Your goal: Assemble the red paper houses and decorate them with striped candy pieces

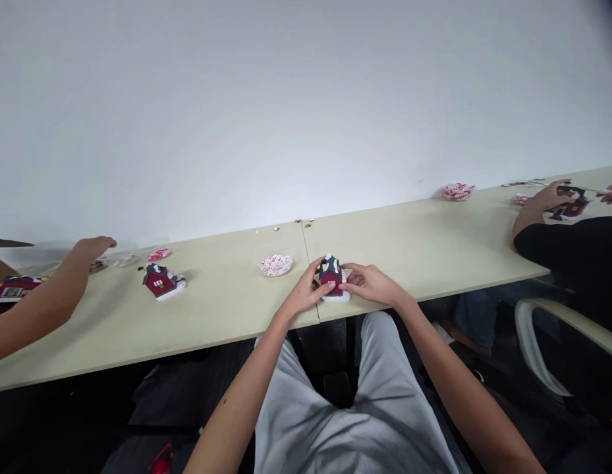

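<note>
Fingers of the left hand [304,293] are seen, in the head view, to be curled around the left side of a small red house [334,292], its thumb laid across the front wall. By the thumb and forefinger of the right hand [373,282], held slightly apart, the right edge is met; whether a small piece is pinched there cannot be told. The house is stood upright at the near edge of the pale table [394,245], directly between the hands, both equally near. Its front is partly covered by the thumbs. Just left and farther, a bowl of striped candies [277,265] is placed; farther left, a second house [162,282]. Co-workers' arms are seen at far left [63,299] and far right.
</note>
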Demonstrator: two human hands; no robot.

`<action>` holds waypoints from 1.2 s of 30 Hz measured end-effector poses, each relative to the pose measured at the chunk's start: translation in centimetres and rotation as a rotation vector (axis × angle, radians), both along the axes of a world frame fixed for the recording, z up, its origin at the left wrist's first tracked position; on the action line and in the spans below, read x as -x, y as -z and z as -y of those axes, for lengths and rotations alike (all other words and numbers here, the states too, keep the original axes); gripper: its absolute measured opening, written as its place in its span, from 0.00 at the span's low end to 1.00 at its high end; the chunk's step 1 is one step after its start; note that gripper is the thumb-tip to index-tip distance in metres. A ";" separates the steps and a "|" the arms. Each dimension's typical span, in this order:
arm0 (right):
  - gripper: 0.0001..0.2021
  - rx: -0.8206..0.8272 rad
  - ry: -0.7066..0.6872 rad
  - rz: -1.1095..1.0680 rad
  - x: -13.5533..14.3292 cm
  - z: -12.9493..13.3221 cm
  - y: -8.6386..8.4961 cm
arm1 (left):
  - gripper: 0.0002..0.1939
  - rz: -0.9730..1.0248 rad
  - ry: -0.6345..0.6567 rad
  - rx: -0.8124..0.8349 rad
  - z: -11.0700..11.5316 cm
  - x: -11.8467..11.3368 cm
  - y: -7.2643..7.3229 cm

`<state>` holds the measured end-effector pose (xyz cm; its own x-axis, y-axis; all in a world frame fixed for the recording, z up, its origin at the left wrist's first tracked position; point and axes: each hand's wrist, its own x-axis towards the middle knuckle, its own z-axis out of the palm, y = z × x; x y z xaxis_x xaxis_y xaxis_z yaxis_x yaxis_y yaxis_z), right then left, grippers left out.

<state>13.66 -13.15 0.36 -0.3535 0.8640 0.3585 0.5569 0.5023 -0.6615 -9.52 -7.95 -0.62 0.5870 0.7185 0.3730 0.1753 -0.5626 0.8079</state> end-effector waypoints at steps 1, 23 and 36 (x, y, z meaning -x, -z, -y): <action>0.25 0.004 0.000 -0.025 -0.1 -0.1 0.2 | 0.38 -0.001 -0.002 -0.003 0.0 0.0 0.0; 0.26 0.007 0.049 -0.251 0.2 -0.8 1.9 | 0.38 -0.006 0.017 0.042 0.3 -0.1 -0.6; 0.28 -0.012 0.006 -0.174 0.1 -0.7 1.7 | 0.38 0.002 0.022 0.036 0.1 -0.2 -0.3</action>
